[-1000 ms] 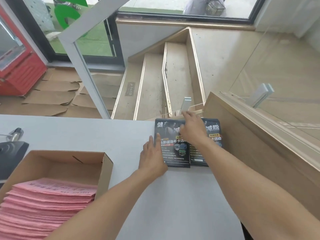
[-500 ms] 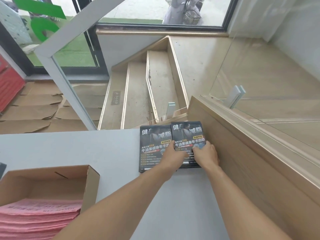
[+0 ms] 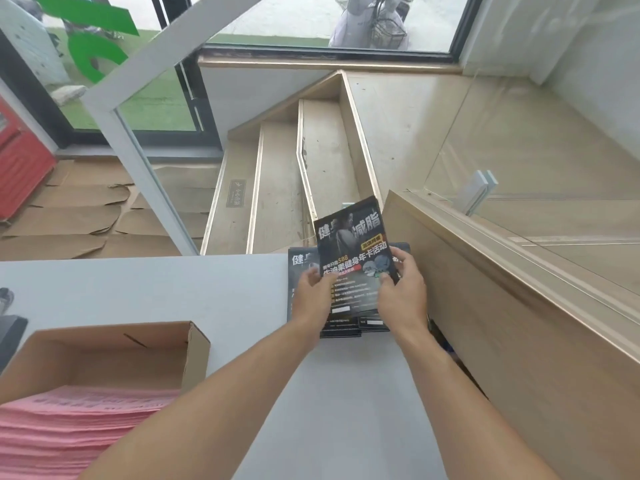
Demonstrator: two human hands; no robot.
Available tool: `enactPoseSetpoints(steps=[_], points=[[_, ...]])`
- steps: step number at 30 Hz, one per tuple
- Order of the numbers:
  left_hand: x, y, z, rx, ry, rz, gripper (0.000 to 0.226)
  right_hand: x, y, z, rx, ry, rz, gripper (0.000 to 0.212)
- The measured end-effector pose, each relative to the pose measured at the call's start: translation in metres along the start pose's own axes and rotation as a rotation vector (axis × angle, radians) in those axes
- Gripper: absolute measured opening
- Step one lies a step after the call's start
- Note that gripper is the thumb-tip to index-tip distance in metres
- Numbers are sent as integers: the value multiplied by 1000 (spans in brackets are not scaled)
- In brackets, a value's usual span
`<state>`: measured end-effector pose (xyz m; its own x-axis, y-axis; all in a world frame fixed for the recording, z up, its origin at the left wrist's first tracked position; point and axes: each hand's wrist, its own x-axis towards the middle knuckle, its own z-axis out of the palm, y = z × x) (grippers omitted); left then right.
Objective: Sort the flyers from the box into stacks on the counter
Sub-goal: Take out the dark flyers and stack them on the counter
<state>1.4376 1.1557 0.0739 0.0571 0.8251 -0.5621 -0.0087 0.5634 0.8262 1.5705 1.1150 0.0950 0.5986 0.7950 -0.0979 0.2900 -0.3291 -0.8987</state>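
"Why's the box [image 3: 104,355] lower left holding only pink flyers [image 3: 69,424]?"

"Dark ones go mid-frame on the counter [image 3: 173,292]. Left hand [image 3: 313,296] and right hand [image 3: 403,292] both pinch one dark flyer [image 3: 353,251] above the stacks [image 3: 341,329], probably squaring it."

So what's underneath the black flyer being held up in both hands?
Under the black glossy flyer lie two side-by-side stacks of black flyers on the grey counter. The hands cover most of them, so the stack heights can't be seen.

Wooden stairs [image 3: 277,188], scooter [image 3: 370,22] outside
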Motion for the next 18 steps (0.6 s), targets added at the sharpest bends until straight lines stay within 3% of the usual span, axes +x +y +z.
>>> enactPoseSetpoints(steps=[2, 4, 8, 10, 13, 15, 18], points=[[3, 1, -26, 25, 165, 32, 32, -5, -2, 28, -40, -114, 13, 37], [4, 0, -49, 88, 203, -1, 34, -11, 2, 58, -137, -202, 16, 40], [14, 3, -65, 129, 80, -45, 14, -19, 12, 89, -332, -240, -41, 43], [20, 8, -67, 182, 58, 2, 22, -16, 14, 85, -469, -197, -87, 43], [31, 6, -74, 241, 44, 20, 54, -6, 21, 67, -732, -179, -132, 56], [33, 1, -77, 233, 49, -21, 62, 3, 29, 49, -749, -144, -90, 62], [37, 0, -74, 184, -22, -93, 33, 25, 47, 16, -743, -106, 83, 73]])
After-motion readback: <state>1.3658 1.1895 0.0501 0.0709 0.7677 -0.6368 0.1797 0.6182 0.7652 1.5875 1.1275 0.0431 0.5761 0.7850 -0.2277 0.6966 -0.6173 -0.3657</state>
